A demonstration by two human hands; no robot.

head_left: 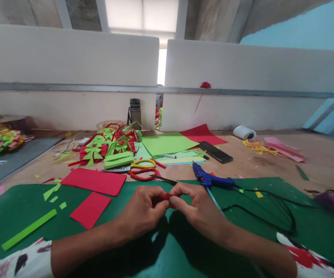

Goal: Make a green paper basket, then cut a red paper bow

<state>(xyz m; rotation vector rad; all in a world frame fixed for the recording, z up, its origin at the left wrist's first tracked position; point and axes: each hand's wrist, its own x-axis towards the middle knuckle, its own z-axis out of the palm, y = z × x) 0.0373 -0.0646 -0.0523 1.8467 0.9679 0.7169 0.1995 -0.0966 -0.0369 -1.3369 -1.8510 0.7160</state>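
Between the fingertips of both hands is a small piece of red paper (167,196), mostly covered by the fingers. My left hand (145,210) is closed in a pinch on its left side, and my right hand (197,206) pinches it from the right. Both hands are above the green cutting mat (138,258). Just beyond my right hand lies a blue glue gun (210,178) with a black cord. Scissors (143,170) with yellow and red handles rest behind my left hand. Red paper sheets (95,180) and a smaller red piece (90,209) lie to its left.
A light green strip (29,229) and green scraps lie on the mat's left. Behind are a pile of red and green paper shapes (109,141), a bottle (135,112), a green sheet (169,143), a black phone (215,151) and a white roll (243,132). A white partition (68,61) closes the back.
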